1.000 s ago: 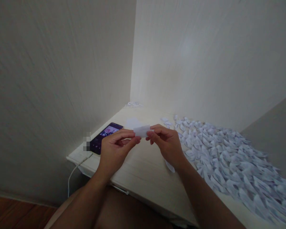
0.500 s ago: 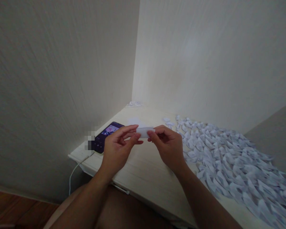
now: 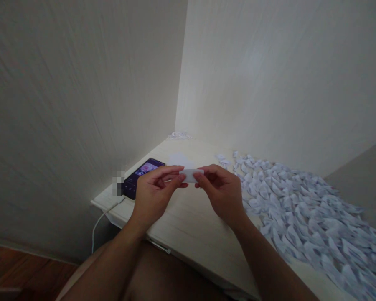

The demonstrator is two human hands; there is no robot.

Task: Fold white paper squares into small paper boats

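Observation:
A small folded piece of white paper (image 3: 190, 176) is held level above the table, stretched between both hands. My left hand (image 3: 155, 190) pinches its left end between thumb and fingers. At the right end, my right hand (image 3: 222, 190) grips it the same way, thumb on the near face. Behind the hands, flat white paper (image 3: 179, 159) lies on the table. To the right spreads a large heap of small folded white paper pieces (image 3: 301, 209).
A phone (image 3: 146, 169) with a lit screen lies left of my left hand, a white cable (image 3: 95, 228) hanging near it over the edge. Walls (image 3: 238, 75) close in the table (image 3: 203, 234) behind and at left. White scraps (image 3: 180, 135) sit in the far corner.
The folded paper's upper edge, slightly apart before, now looks pressed flatter between my fingers. Both hands stay in nearly the same place; the view has shifted slightly.

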